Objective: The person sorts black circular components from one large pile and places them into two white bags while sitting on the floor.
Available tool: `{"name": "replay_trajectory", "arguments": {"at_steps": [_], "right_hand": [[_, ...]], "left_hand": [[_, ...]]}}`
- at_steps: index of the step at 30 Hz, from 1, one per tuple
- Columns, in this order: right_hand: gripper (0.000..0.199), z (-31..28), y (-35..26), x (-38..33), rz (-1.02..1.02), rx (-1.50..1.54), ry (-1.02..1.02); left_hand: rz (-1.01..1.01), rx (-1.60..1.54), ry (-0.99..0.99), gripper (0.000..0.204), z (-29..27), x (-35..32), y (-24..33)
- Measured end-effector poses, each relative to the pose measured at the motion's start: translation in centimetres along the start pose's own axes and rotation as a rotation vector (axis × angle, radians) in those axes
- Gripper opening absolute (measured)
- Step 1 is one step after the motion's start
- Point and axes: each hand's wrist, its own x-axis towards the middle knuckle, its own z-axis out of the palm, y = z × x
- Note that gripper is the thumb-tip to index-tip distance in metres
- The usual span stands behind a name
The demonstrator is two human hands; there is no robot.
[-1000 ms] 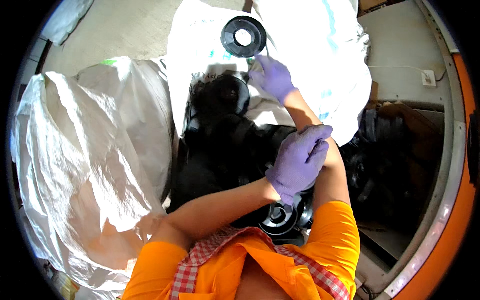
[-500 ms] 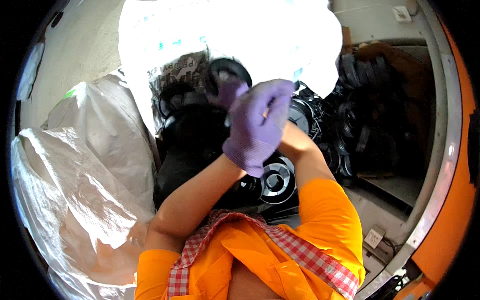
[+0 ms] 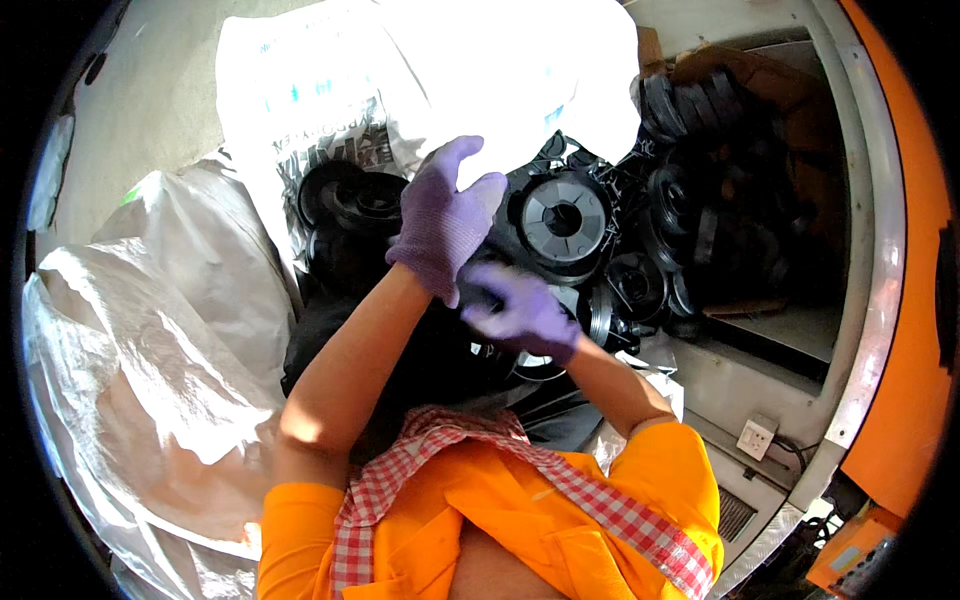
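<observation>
Both my hands wear purple knit gloves. My left hand (image 3: 450,212) hovers between the black parts on the left and a large black reel (image 3: 565,225); its thumb and fingers are spread, with nothing seen in them. My right hand (image 3: 525,312) is lower and closer to me, smeared by motion, its fingers not readable. It is over reels in my lap area, one of which shows a pale rim (image 3: 540,367) under the wrist. Black round spools (image 3: 352,198) lie in the mouth of the white sack (image 3: 310,75), left of my left hand.
Black reels and thin scraps pile up at right, running into a dark opening (image 3: 770,200) in a grey metal frame. Crumpled white sacks (image 3: 150,370) stand at left. A small socket box (image 3: 757,437) sits on the frame's lower right, with an orange panel (image 3: 915,300) beyond.
My crossed arms have parted. My right hand has come back from the sack's mouth toward me, leaving a black spool there. My left hand has shifted left, uncovering the large reel.
</observation>
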Motion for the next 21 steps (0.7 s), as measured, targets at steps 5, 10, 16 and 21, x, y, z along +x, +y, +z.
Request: {"name": "replay_trajectory", "arguments": {"at_steps": [5, 10, 16, 21], "right_hand": [[0.034, -4.7, -2.6, 0.4, -0.382, -0.311, 0.482], [0.024, -12.2, 1.9, 5.7, 0.095, 0.568, 0.318], [0.075, -12.5, 23.1, 20.3, 0.656, -0.492, 0.221], [0.080, -8.4, 27.7, 23.7, 0.568, -0.335, 0.505]], "left_hand": [[-0.213, -0.687, -0.322, 0.040, 2.1, -1.2, -0.5], [-0.506, -0.850, -0.205, 0.026, 2.1, -1.5, -0.4], [-0.437, -0.757, 0.048, 0.029, 2.5, -2.1, 0.4], [-0.523, -1.046, 0.093, 0.031, 3.4, -3.3, -0.5]]}}
